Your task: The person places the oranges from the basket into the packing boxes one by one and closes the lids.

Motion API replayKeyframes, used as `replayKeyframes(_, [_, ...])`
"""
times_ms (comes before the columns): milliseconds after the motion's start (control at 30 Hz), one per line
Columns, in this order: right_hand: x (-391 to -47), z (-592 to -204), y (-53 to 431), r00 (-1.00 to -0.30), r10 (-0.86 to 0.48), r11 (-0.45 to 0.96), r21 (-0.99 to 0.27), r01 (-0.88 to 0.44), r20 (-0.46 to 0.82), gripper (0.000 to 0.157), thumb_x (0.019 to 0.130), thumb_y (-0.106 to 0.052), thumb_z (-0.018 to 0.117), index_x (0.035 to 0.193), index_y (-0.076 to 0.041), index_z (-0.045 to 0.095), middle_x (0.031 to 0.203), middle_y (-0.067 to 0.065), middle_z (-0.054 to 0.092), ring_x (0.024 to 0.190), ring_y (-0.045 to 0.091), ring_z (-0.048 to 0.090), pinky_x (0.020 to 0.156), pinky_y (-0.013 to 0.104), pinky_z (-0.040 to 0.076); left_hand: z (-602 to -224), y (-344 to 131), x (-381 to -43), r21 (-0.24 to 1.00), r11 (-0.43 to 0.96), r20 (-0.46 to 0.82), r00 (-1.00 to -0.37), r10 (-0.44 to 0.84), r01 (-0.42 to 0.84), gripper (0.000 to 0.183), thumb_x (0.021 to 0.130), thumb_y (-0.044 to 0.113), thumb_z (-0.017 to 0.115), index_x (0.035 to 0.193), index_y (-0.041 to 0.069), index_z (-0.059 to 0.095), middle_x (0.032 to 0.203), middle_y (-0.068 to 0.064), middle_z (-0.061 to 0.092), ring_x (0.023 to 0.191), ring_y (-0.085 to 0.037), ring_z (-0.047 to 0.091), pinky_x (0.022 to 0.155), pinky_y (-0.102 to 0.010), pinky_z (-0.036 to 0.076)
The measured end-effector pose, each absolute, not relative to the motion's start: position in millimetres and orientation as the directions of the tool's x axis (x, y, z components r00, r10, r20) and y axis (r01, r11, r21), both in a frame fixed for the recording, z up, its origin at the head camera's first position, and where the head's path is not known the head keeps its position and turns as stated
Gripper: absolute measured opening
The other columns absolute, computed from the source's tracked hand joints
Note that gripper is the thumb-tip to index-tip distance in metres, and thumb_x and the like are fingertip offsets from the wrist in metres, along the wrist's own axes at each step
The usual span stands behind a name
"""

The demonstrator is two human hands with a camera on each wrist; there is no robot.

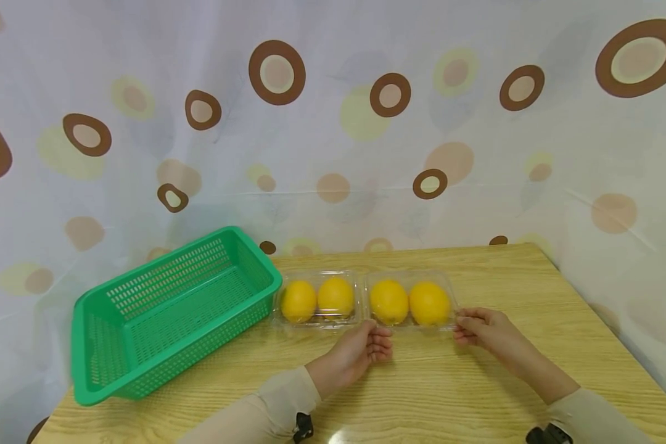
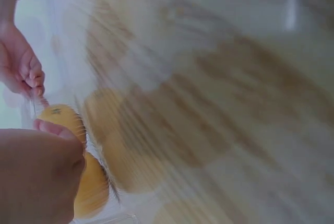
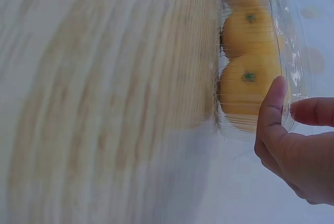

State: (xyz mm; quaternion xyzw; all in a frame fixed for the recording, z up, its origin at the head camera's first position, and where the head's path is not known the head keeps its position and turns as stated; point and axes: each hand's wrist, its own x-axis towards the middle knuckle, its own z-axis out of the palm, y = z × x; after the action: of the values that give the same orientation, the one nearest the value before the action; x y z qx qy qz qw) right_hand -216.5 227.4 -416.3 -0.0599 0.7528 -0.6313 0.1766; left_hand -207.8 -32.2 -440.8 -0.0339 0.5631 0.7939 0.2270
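Observation:
Two clear plastic fruit boxes stand side by side on the table, each with two oranges inside. My left hand (image 1: pixel 352 354) pinches the near-left corner of the right-hand box (image 1: pixel 409 328), its other fingers curled. At the near-right corner of that same box, my right hand (image 1: pixel 491 336) pinches the rim between thumb and index finger, as the right wrist view shows with the box (image 3: pixel 227 117). The oranges (image 1: pixel 430 303) sit behind the clear wall. Beside it is the left-hand box (image 1: pixel 317 324) with its own oranges (image 1: pixel 335 296). Whether the lids are fastened, I cannot tell.
A green plastic basket (image 1: pixel 185 346) with perforated sides stands at the left, its right end close to the left-hand box. Everything stands on a wood-grain table (image 1: pixel 438 394). Behind it hangs a white curtain (image 1: pixel 322 142) with brown and yellow round patterns.

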Motion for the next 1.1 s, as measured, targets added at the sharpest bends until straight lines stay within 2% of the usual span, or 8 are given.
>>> replayKeyframes(267, [-221,-421,224,-0.939,-0.283,0.157,-0.975,0.154,-0.194,0.049,0.093,-0.011,0.041,0.127,0.020,0.022,0.095,0.012,0.056,0.087,0.021,0.059,0.078,0.031,0.048,-443,-27,-210,0.880,-0.278,-0.318,-0.913,0.257,-0.385,0.029,0.092,0.014,0.033,0.083,0.000,0.056,0.065,-0.002,0.052,0.058,-0.012,0.051,0.059,-0.022,0.045])
replayKeyframes(500, [-222,-421,222,-0.947,-0.254,0.155,-0.975,0.159,-0.195,0.049,0.093,-0.014,0.043,0.127,0.018,0.025,0.094,0.011,0.056,0.086,0.019,0.059,0.077,0.029,0.048,-444,-26,-210,0.875,-0.281,-0.326,-0.909,0.260,-0.395,0.037,0.096,0.019,0.028,0.094,-0.005,0.056,0.066,-0.002,0.052,0.058,-0.012,0.052,0.060,-0.023,0.045])
replayKeyframes(800, [-225,-423,222,-0.950,-0.251,0.144,-0.977,0.155,-0.187,0.049,0.093,-0.014,0.044,0.126,0.017,0.027,0.096,0.012,0.056,0.087,0.022,0.059,0.078,0.030,0.048,-443,-25,-209,0.885,-0.273,-0.309,-0.915,0.260,-0.376,0.043,0.098,0.022,0.025,0.101,-0.009,0.054,0.066,-0.003,0.053,0.058,-0.013,0.053,0.061,-0.023,0.045])
replayKeyframes(1100, [-227,-425,221,-0.962,-0.220,0.143,-0.981,0.132,-0.162,0.053,0.092,-0.017,0.047,0.128,0.016,0.025,0.095,0.012,0.058,0.084,0.018,0.059,0.077,0.032,0.048,-443,-25,-210,0.888,-0.260,-0.309,-0.910,0.277,-0.381,0.046,0.098,0.025,0.024,0.105,-0.009,0.054,0.068,-0.003,0.053,0.060,-0.013,0.054,0.063,-0.024,0.045])
